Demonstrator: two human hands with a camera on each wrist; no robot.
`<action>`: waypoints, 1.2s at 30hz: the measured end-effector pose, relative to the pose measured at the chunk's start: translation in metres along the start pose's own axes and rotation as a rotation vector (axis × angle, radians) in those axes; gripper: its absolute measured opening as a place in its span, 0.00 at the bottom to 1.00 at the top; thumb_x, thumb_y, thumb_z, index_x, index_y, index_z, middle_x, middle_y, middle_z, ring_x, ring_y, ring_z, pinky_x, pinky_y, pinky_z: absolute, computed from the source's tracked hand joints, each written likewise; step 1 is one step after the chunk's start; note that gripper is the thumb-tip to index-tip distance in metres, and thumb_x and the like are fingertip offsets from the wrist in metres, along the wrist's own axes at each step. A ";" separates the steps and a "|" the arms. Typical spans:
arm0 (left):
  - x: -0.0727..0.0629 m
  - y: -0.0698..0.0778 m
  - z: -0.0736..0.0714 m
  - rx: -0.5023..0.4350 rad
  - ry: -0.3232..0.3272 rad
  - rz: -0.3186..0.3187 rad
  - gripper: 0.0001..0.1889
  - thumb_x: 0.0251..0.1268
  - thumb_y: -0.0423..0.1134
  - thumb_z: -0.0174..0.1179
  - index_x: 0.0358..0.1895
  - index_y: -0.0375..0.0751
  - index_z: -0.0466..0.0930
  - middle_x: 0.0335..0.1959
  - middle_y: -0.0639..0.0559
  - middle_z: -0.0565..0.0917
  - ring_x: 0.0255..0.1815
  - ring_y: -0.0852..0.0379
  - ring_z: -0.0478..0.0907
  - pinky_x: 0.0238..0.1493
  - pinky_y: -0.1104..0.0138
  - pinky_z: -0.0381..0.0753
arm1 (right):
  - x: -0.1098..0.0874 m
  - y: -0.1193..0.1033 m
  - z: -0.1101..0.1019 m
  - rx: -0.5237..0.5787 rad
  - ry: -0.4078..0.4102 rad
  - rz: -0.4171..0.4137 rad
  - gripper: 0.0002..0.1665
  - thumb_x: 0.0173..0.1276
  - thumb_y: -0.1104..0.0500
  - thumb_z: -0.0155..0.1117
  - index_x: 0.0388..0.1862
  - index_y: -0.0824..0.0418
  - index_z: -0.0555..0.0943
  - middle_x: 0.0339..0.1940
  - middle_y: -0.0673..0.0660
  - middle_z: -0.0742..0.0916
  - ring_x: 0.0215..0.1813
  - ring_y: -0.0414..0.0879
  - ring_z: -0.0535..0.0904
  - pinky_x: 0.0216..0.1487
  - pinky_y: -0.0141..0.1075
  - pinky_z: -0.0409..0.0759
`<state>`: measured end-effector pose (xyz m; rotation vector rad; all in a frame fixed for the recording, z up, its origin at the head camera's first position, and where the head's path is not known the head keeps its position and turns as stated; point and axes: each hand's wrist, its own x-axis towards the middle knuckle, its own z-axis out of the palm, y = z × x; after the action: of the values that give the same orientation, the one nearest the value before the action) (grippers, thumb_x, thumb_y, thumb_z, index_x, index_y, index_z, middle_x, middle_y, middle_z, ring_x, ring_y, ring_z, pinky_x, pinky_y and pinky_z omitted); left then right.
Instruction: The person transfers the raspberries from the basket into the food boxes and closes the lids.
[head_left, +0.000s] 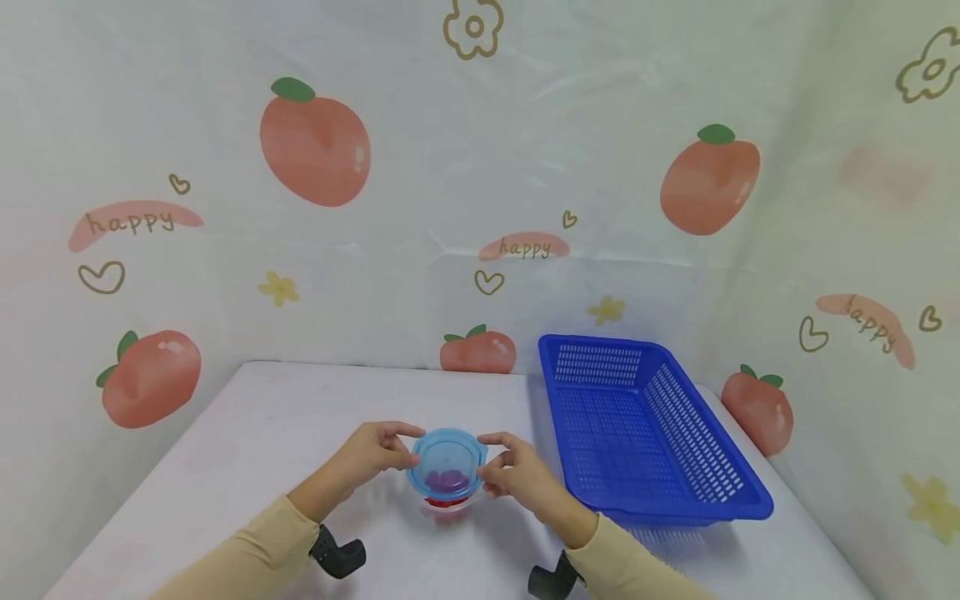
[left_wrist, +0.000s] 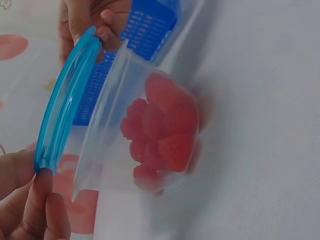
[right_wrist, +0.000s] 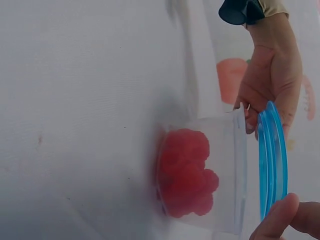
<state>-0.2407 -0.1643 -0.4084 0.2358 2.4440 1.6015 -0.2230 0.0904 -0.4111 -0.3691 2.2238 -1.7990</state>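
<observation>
Between my two hands is a round, see-through blue lid (head_left: 452, 454). My left hand (head_left: 372, 454) pinches its left edge between thumb and fingers, and my right hand (head_left: 521, 473) pinches the right edge. Just under the lid, a clear plastic container (head_left: 442, 515) stands upright on the table. Both wrist views show a gap between the lid (left_wrist: 67, 95) and the container's rim. Red raspberries (left_wrist: 162, 122) fill the lower part of the container; in the right wrist view the raspberries (right_wrist: 185, 172) lie heaped at its bottom. From above, the lid covers most of the container.
A large blue plastic basket (head_left: 630, 425) with slotted sides stands to the right of my right hand. The white table (head_left: 300, 400) reaches back to a white cloth backdrop (head_left: 420, 167) printed with fruit, flowers and hearts. Dark wrist mounts (head_left: 337, 554) sit under both forearms.
</observation>
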 end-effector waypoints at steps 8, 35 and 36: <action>0.002 -0.007 0.004 0.010 -0.001 0.011 0.24 0.52 0.36 0.70 0.55 0.36 0.80 0.22 0.53 0.80 0.31 0.57 0.75 0.37 0.61 0.76 | 0.001 0.007 0.001 0.000 -0.010 -0.002 0.30 0.63 0.69 0.63 0.64 0.73 0.68 0.23 0.52 0.79 0.24 0.39 0.77 0.29 0.31 0.82; 0.005 -0.006 0.008 0.066 0.029 -0.042 0.22 0.49 0.33 0.72 0.52 0.39 0.81 0.25 0.50 0.77 0.29 0.56 0.72 0.32 0.66 0.76 | 0.003 0.012 0.000 -0.066 -0.005 -0.009 0.29 0.63 0.67 0.65 0.63 0.70 0.71 0.25 0.53 0.79 0.26 0.42 0.78 0.30 0.34 0.83; 0.005 -0.006 0.009 0.060 0.028 -0.049 0.22 0.49 0.33 0.72 0.52 0.39 0.81 0.27 0.49 0.77 0.29 0.56 0.73 0.33 0.65 0.79 | 0.002 0.012 0.001 -0.070 0.003 -0.005 0.29 0.63 0.67 0.65 0.62 0.69 0.71 0.26 0.54 0.79 0.27 0.43 0.78 0.31 0.35 0.83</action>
<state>-0.2431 -0.1581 -0.4178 0.1622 2.5014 1.5230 -0.2255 0.0914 -0.4231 -0.3858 2.2948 -1.7283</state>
